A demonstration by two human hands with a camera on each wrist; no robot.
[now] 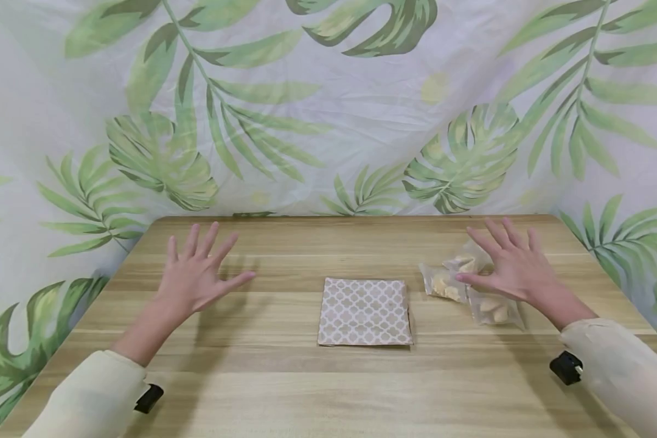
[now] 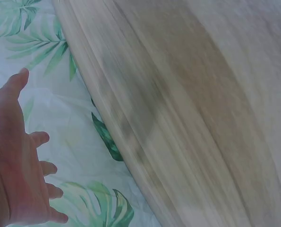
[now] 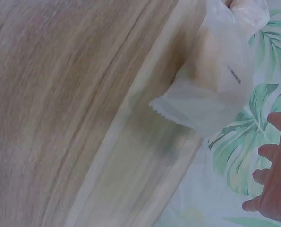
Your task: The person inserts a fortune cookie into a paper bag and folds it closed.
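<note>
Left hand (image 1: 196, 281) and right hand (image 1: 517, 271) released, fingers splayed. Right one's near translucent plastic packets (image 1: 491, 310), serrated edges. Squarish lattice-print piece (image 1: 364, 312) lies flat on wood-grain table (image 1: 263, 383).

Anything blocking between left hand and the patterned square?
Nothing visible. In the head view only tabletop lies between the left hand and the patterned square; the small packets sit on the square's opposite side, near the right hand.

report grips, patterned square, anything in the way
Left grip spread, empty. Right grip likewise, partly blocking head view of clear packets. Quatrefoil-patterned square on table, nothing over it.
</note>
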